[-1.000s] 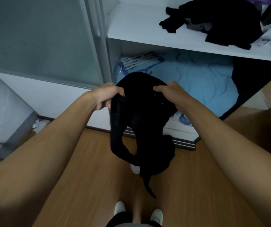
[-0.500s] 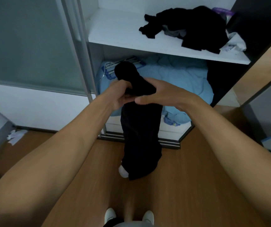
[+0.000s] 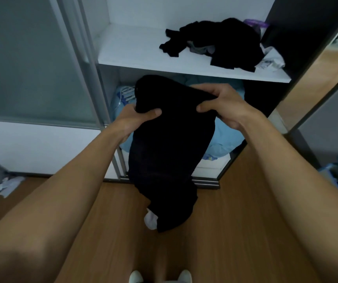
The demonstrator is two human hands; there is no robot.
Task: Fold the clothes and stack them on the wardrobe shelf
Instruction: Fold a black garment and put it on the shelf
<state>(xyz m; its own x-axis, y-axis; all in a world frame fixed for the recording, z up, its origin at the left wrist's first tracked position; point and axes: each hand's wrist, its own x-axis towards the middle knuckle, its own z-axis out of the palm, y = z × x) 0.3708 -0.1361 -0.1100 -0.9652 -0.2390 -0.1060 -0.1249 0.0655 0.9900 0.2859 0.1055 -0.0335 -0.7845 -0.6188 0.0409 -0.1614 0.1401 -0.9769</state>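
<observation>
I am holding 1 black garment (image 3: 170, 150) up in front of the open wardrobe, just below the front edge of the white shelf (image 3: 135, 52). My left grip (image 3: 141, 117) is curled round its upper left edge, thumb lying across the cloth. My right grip (image 3: 225, 107) pinches the upper right edge, thumb in front and fingers over the top. The rest hangs between them in a loose, doubled length.

The risk I see is that hanging part. Nothing supports it, so if either grip slackens the fold could fall open. Raised carelessly, the lower end could catch the shelf edge or drag into the dark heap (image 3: 225, 43) already lying there. A white scrap (image 3: 150, 220) shows at the garment's bottom end. I cannot tell whether it is part of the cloth or something tucked inside, which might drop to the wooden floor (image 3: 235, 231).

The count is 2 grips, both on 1 garment, and 1 shelf carrying 1 unfolded heap, whose separate pieces I cannot number. There is also 1 crumpled white item (image 3: 272, 60) touching its right side and 1 bundle of blue bedding (image 3: 223, 146) in the compartment below.
</observation>
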